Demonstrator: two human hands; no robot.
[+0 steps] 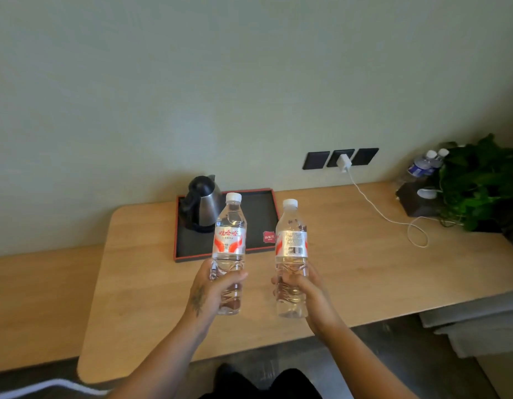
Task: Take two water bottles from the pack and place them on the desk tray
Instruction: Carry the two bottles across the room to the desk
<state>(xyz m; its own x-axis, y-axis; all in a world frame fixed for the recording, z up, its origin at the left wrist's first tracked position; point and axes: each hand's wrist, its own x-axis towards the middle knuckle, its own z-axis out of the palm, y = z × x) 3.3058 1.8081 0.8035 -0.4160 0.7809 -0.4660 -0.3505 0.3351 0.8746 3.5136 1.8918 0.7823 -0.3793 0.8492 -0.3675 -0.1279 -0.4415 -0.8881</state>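
Head view: two clear plastic water bottles are held upright above the table [350,254], one [228,249] grasped by the left hand [212,289], the other [291,254] by the right hand [303,286], short of the red-rimmed black tray [267,214]. If lowered carelessly, the steel kettle [202,204] could be knocked, or a bottle base caught on the rim and tipped.

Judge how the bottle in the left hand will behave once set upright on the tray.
The left-hand bottle looks full, so probably weighty and steady. Tall and narrow, it may tip if nudged. Its thin ribbed plastic likely flexes under the fingers.
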